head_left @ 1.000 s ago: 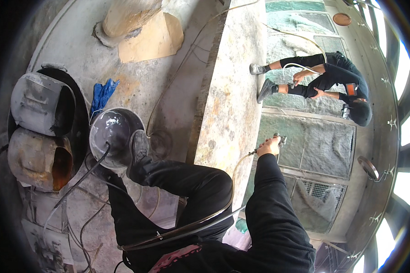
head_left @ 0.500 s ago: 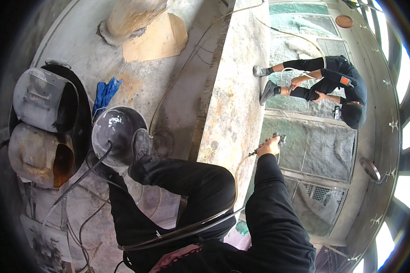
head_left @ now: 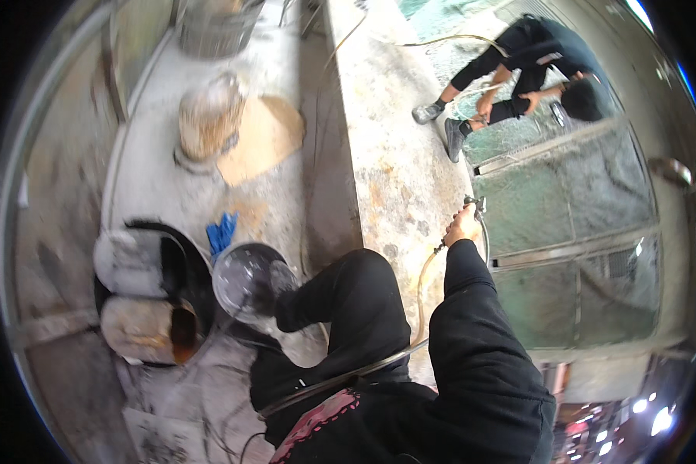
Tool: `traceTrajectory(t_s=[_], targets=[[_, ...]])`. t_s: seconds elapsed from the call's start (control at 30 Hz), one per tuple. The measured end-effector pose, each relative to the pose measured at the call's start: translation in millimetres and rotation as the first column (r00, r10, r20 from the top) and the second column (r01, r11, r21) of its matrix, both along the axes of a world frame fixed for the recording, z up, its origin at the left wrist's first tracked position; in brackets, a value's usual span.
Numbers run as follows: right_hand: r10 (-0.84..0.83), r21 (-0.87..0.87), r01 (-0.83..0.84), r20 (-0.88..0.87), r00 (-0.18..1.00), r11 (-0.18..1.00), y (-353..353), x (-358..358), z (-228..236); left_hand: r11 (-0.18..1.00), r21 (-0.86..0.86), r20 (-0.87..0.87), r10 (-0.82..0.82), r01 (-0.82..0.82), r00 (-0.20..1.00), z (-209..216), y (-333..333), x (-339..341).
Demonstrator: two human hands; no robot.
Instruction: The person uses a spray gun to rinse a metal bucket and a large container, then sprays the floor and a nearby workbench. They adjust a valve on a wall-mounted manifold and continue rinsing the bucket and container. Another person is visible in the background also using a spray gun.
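Note:
My right hand (head_left: pixel 462 226), at the end of a stretched-out arm, is closed around the grip of what looks like a small spray gun (head_left: pixel 477 204). A thin tan hose (head_left: pixel 423 294) hangs from its handle and curves down toward my waist. The gun's far end points away from me, over the edge of a stained pale ledge (head_left: pixel 398 178). Motion blur hides whether its trigger is pressed. My left hand is out of sight. Beside my shoe stands a bucket (head_left: pixel 226 288) holding grey, shiny liquid.
A co-worker (head_left: pixel 549 50) in black bends over with a hose near the mesh panels (head_left: pixel 595 185). Two dirty plastic canisters (head_left: pixel 131 267) rest in a black tub (head_left: pixel 203 282). A blue glove or cloth (head_left: pixel 222 233) and cardboard (head_left: pixel 274 135) lie on the floor beyond.
My view has swung, so the bucket, canisters and tub appear farther right and lower. My right hand keeps its grip on the spray gun. The co-worker stays bent over.

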State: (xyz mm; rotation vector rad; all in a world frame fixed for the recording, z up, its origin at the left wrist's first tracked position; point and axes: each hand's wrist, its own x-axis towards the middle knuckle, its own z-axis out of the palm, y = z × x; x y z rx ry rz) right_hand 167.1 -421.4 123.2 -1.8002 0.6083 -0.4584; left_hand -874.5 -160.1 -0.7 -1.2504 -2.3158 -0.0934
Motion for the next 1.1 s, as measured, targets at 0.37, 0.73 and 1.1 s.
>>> traceTrajectory(t_s=[0.37,0.73,1.1], targets=[[-0.114,-0.038,0.112,-0.038,0.993,0.993,-71.5,-8.1,74.7,0.924,0.005,0.115,-0.38,0.382,0.918,-2.7,42.4,55.7],[-0.118,-0.156,0.12,0.017,0.993,0.98,-105.3,-27.8,86.2,0.877,0.044,0.19,-0.477,0.478,0.858,-19.1,25.2,66.6],[-0.134,-0.166,0.131,-0.01,0.991,0.977,-71.7,0.2,86.2,0.852,0.069,0.193,-0.521,0.519,0.831,-24.9,24.6,58.6]])
